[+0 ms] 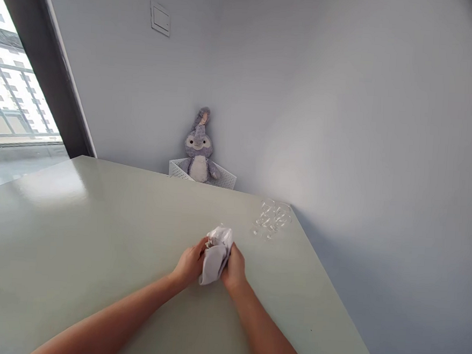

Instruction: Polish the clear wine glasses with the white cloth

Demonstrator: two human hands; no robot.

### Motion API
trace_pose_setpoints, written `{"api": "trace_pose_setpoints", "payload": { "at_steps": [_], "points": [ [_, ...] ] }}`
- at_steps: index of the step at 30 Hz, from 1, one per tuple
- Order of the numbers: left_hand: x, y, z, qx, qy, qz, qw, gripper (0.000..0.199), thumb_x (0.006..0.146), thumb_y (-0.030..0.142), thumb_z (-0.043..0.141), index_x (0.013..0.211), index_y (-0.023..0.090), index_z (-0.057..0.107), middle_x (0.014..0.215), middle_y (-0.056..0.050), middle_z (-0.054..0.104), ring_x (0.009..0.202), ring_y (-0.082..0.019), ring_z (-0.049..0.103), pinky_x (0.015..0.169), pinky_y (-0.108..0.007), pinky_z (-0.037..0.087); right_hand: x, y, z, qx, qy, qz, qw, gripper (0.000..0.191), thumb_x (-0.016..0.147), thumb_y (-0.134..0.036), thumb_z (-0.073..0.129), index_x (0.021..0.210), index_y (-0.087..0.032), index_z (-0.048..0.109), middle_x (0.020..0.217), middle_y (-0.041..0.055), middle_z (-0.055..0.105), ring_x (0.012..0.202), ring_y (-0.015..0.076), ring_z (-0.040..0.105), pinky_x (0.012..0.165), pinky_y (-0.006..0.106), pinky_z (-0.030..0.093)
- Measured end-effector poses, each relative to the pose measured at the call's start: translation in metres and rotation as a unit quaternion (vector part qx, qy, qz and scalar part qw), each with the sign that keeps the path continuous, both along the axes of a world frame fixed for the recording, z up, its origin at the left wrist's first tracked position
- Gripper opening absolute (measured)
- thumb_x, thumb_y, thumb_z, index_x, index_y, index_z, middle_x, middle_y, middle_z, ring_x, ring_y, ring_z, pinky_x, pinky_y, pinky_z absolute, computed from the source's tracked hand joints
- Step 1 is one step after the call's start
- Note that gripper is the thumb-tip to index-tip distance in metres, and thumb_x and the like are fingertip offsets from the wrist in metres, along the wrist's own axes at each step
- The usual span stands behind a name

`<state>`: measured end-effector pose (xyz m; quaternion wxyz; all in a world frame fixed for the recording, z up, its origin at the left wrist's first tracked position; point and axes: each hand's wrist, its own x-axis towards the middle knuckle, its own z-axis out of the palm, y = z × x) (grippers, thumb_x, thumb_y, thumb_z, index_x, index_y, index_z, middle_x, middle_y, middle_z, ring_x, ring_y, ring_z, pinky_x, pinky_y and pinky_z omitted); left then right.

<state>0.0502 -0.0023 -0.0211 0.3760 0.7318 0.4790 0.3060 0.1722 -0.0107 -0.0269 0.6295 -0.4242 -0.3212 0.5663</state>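
Both hands are closed around a pale grey cloth (214, 264) in front of me, over the middle of the table. My left hand (190, 263) grips its left side, with the thumb near the top. On the other side my right hand (235, 266) wraps round the cloth, its fingers partly hidden behind it. A shiny, see-through piece (220, 234) shows at the cloth's upper end and looks like a glass; most of it is covered. Several clear stemmed glasses (272, 217) are grouped beyond my right hand, near the table's far right corner.
The pale, glossy table (135, 234) has its right edge running close to the grey wall (362, 153). Behind its far edge, a grey plush toy (198, 166) sits in a white perforated basket (228, 181). A window (16, 86) is at the left.
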Motion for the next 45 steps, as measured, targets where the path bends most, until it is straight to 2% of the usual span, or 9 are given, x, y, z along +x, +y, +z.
{"api": "trace_pose_setpoints", "payload": {
  "at_steps": [11,15,21,27,29,33,39,42,45],
  "points": [
    [0.001,-0.012,0.005,0.214,0.039,0.045,0.975,0.045,0.077,0.017,0.046,0.12,0.029,0.048,0.136,-0.006,0.031,0.11,-0.024,0.039,0.094,-0.045,0.032,-0.017,-0.02,0.01,0.035,-0.051,0.043,0.997,0.032,0.074,-0.042,0.057,0.095,-0.018,0.057,0.079,0.0022,0.061,0.067,0.0141,0.054,0.059,0.024,0.041],
    [-0.012,-0.002,0.016,0.017,-0.162,-0.062,0.985,0.04,0.084,0.026,0.037,0.123,0.027,0.045,0.128,-0.006,0.045,0.115,-0.023,0.04,0.093,-0.042,0.035,-0.002,-0.018,0.016,0.014,-0.025,0.058,0.998,0.033,0.068,-0.043,0.063,0.088,-0.017,0.058,0.066,-0.0014,0.057,0.059,0.0119,0.05,0.056,0.023,0.039],
    [-0.028,0.009,0.027,-0.218,-0.375,-0.168,0.885,0.076,0.072,0.046,0.058,0.134,0.018,0.023,0.118,-0.016,0.053,0.106,-0.027,0.05,0.09,-0.041,0.036,0.009,-0.021,0.02,-0.06,0.064,0.28,0.956,0.032,0.064,-0.038,0.07,0.079,-0.012,0.061,0.066,0.0011,0.057,0.056,0.0104,0.05,0.057,0.023,0.037],
    [-0.025,0.011,0.025,-0.216,-0.352,-0.059,0.909,0.058,0.066,0.036,0.067,0.116,0.017,0.044,0.104,-0.013,0.061,0.097,-0.024,0.055,0.089,-0.038,0.036,0.004,-0.018,0.013,-0.013,-0.167,0.21,0.963,0.028,0.072,-0.042,0.059,0.08,-0.014,0.056,0.063,-0.0017,0.053,0.055,0.0107,0.046,0.054,0.023,0.034],
    [-0.022,0.009,0.024,-0.213,-0.351,-0.015,0.912,0.055,0.065,0.034,0.068,0.113,0.02,0.045,0.105,-0.011,0.061,0.098,-0.023,0.055,0.088,-0.037,0.037,0.001,-0.018,0.009,0.039,-0.355,0.119,0.926,0.021,0.078,-0.035,0.053,0.082,-0.016,0.056,0.064,-0.0006,0.055,0.058,0.0131,0.047,0.055,0.024,0.034],
    [-0.014,0.005,0.024,-0.21,-0.397,0.045,0.892,0.055,0.064,0.032,0.07,0.111,0.023,0.044,0.106,-0.01,0.06,0.098,-0.022,0.056,0.085,-0.036,0.041,-0.004,-0.02,0.004,0.159,-0.638,-0.013,0.753,0.02,0.083,-0.018,0.039,0.091,-0.014,0.058,0.078,0.008,0.061,0.07,0.0203,0.052,0.065,0.033,0.037],
    [-0.022,0.021,0.02,-0.192,-0.519,0.172,0.815,0.048,0.065,0.03,0.07,0.103,0.023,0.042,0.094,-0.006,0.064,0.087,-0.018,0.062,0.074,-0.03,0.049,-0.019,-0.027,0.003,0.312,-0.726,-0.07,0.609,0.039,0.081,-0.009,0.04,0.116,-0.02,0.051,0.115,0.0097,0.055,0.11,0.0261,0.042,0.095,0.046,0.025],
    [-0.038,0.037,0.018,-0.173,-0.578,0.202,0.771,0.044,0.065,0.026,0.07,0.099,0.024,0.041,0.09,-0.003,0.063,0.088,-0.019,0.063,0.075,-0.031,0.05,-0.022,-0.029,0.005,0.337,-0.677,-0.046,0.653,0.04,0.08,-0.01,0.042,0.117,-0.023,0.051,0.113,0.0065,0.057,0.114,0.025,0.039,0.099,0.045,0.022],
    [-0.049,0.047,0.02,-0.144,-0.631,0.205,0.734,0.037,0.067,0.022,0.07,0.089,0.022,0.041,0.088,-0.002,0.062,0.096,-0.02,0.06,0.083,-0.034,0.048,-0.012,-0.025,0.006,0.244,-0.533,-0.074,0.807,0.027,0.082,-0.02,0.044,0.105,-0.021,0.057,0.097,0.0062,0.062,0.095,0.0215,0.052,0.088,0.038,0.036]
  ]
}}
